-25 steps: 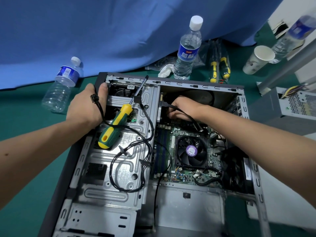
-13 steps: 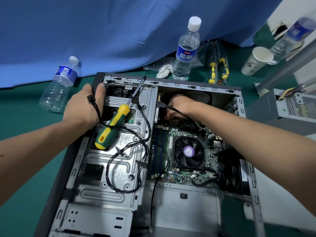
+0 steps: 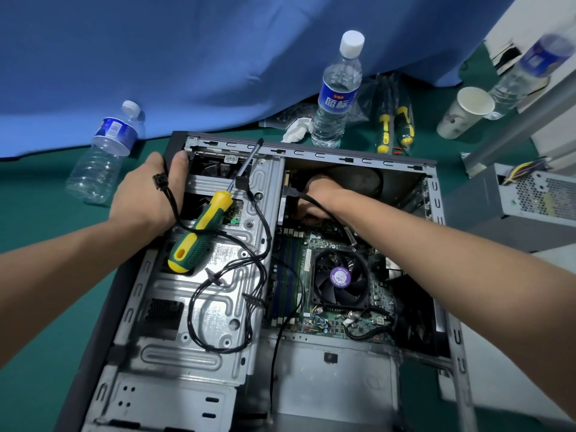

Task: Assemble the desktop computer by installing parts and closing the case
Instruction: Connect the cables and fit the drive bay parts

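The open computer case (image 3: 367, 159) lies on its side on the green table. My left hand (image 3: 146, 194) grips its far left corner, with a black cable draped over the back of the hand. My right hand (image 3: 314, 198) reaches deep into the far part of the case above the motherboard (image 3: 339, 244), fingers curled; what they hold is hidden. A flat black cable crosses that wrist. A green and yellow screwdriver (image 3: 199, 232) rests on the metal drive cage (image 3: 202, 307). The CPU fan (image 3: 339, 277) sits in the middle of the board.
A power supply (image 3: 530, 194) stands to the right of the case. Behind the case are an upright water bottle (image 3: 338, 88), a bottle lying on its side (image 3: 106, 154), packaged screwdrivers (image 3: 394, 123), a paper cup (image 3: 464, 112) and a crumpled tissue (image 3: 296, 129). Blue cloth hangs at the back.
The view has shifted slightly. My right hand has pushed a little further into the far end of the case. The left hand keeps its grip on the corner.
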`<state>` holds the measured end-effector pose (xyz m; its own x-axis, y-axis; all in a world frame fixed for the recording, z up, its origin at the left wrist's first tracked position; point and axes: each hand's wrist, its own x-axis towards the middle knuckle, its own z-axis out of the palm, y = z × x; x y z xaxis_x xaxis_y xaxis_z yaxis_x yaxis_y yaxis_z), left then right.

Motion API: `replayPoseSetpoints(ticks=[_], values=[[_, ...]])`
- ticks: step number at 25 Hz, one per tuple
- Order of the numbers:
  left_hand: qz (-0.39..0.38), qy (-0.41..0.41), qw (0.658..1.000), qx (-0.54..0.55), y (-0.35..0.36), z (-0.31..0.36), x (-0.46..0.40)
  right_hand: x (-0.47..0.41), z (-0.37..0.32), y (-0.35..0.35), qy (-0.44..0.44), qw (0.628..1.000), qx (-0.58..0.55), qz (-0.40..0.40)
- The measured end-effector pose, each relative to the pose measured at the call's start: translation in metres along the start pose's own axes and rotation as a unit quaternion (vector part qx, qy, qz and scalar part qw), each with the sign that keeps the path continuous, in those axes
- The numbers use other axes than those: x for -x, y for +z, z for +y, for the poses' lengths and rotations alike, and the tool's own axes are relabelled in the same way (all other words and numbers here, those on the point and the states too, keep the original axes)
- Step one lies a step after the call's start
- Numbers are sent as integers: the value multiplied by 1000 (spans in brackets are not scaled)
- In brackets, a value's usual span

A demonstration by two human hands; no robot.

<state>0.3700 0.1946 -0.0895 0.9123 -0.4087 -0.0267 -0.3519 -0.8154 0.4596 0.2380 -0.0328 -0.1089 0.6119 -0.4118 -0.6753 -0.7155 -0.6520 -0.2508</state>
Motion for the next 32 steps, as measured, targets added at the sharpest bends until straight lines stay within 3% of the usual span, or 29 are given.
replayPoseSetpoints(ticks=[2, 6, 8, 11, 14, 17, 23, 32], values=[[-1, 1, 1000, 0, 0, 0, 0, -2, 0, 4, 19, 997, -68, -35], [-6, 7, 1000, 7, -2, 2, 3, 2, 8, 9, 30, 977, -213, 4], [-10, 6, 1000, 8, -3, 4, 4, 7, 13, 8, 24, 969, -243, -20], [-13, 0, 1000, 2, -3, 4, 3, 10, 17, 12, 9, 973, -220, -63], [-12, -4, 1000, 2, -3, 4, 3, 5, 14, 12, -4, 983, -181, -24], [-12, -1, 1000, 3, -2, 3, 3, 0, 12, 9, -14, 991, -131, -35], [-12, 1, 1000, 6, -2, 3, 4, -2, 14, 19, -16, 991, -135, -8], [-31, -20, 999, 11, -5, 8, 8, 17, 52, 12, 3, 950, -307, -58]])
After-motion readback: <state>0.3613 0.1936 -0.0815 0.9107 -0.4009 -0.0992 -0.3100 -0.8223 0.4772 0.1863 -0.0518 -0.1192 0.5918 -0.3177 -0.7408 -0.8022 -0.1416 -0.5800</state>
